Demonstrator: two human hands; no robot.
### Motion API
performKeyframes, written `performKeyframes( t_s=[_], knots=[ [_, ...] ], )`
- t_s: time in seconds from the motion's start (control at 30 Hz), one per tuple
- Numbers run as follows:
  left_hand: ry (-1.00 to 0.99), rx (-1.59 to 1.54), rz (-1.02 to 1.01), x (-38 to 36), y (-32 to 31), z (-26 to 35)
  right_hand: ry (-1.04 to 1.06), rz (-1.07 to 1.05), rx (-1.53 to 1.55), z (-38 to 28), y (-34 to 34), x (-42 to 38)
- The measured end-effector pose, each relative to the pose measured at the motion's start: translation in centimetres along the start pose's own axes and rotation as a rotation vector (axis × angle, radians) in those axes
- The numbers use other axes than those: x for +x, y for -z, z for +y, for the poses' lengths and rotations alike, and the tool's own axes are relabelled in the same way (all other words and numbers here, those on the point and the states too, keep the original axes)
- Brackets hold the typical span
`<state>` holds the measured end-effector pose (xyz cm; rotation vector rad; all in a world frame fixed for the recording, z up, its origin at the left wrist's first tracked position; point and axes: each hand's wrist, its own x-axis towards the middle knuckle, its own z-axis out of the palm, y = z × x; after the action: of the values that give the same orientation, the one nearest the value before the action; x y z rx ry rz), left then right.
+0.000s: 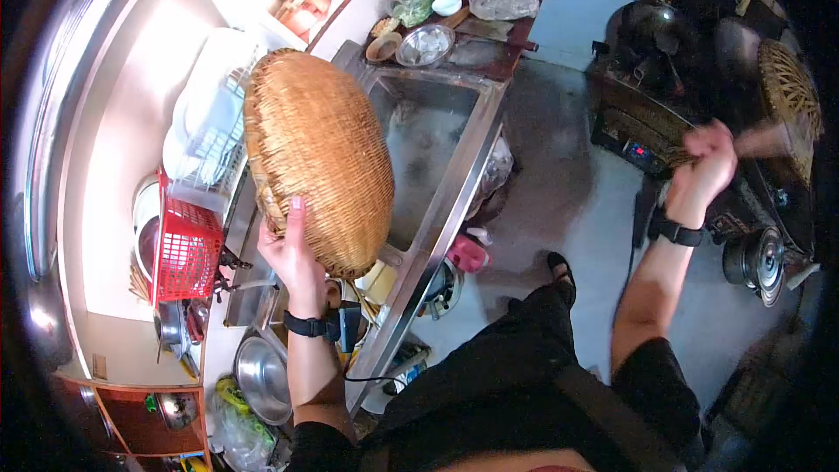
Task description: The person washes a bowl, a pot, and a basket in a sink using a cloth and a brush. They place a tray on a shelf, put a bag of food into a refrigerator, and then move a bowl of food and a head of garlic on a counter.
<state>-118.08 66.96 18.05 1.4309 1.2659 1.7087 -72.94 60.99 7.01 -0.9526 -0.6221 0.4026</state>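
A woven bamboo basket (328, 157) hangs tilted over the left edge of the sink (428, 131), its rounded outer side facing the camera. My left hand (293, 253) grips its lower rim, thumb pressed on the weave and the other fingers partly hidden behind it. My right hand (706, 166) is raised on the right, in front of the stove, with its fingers curled. A blurred brownish shape extends right from it; I cannot make out what it is.
Bowls, a metal bowl (425, 45) and plastic bags crowd the counter beyond the sink. A red plastic basket (188, 240) is at the left. On the right are a dark wok (651, 31), another woven item (789, 92) and a lidded pot (756, 264).
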Motion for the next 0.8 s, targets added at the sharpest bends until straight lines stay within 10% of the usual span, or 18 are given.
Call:
performKeyframes(
  t_s=[0.07,0.13,0.27,0.37,0.5,0.6,0.63,0.67,0.7,0.8],
  knots=[
    [0.028,-0.052,-0.001,-0.7,-0.1,0.2,0.063,0.539,0.153,1.7,-1.8,-4.5],
    [0.086,-0.138,-0.010,-1.3,0.0,1.2,-0.249,0.594,0.556,2.1,-7.0,-12.1],
    [0.140,-0.224,-0.077,-0.6,3.7,1.7,0.876,-0.525,-1.088,3.5,0.4,-14.6],
    [0.169,-0.146,-0.062,-0.5,4.0,1.3,-0.100,0.449,0.126,-5.9,7.4,-0.9],
    [0.201,-0.207,-0.045,-1.4,0.4,3.0,-0.112,0.545,0.101,3.1,-3.2,-11.1],
    [0.213,-0.206,-0.098,-0.7,-1.6,2.4,-0.134,0.057,-1.104,10.3,-4.0,-15.7],
    [0.235,-0.180,-0.075,-0.3,-0.9,2.3,0.114,-0.255,-0.991,10.7,-0.3,-14.3],
    [0.246,-0.162,-0.047,0.7,0.2,1.5,-0.193,-0.222,-0.500,8.9,1.7,-11.6],
    [0.257,-0.146,-0.046,0.9,0.4,1.5,-0.455,-0.056,-0.014,7.1,3.8,-9.0],
    [0.093,0.016,-0.124,1.6,1.1,0.5,-0.281,0.477,0.130,2.3,10.1,0.4]
  ],
)
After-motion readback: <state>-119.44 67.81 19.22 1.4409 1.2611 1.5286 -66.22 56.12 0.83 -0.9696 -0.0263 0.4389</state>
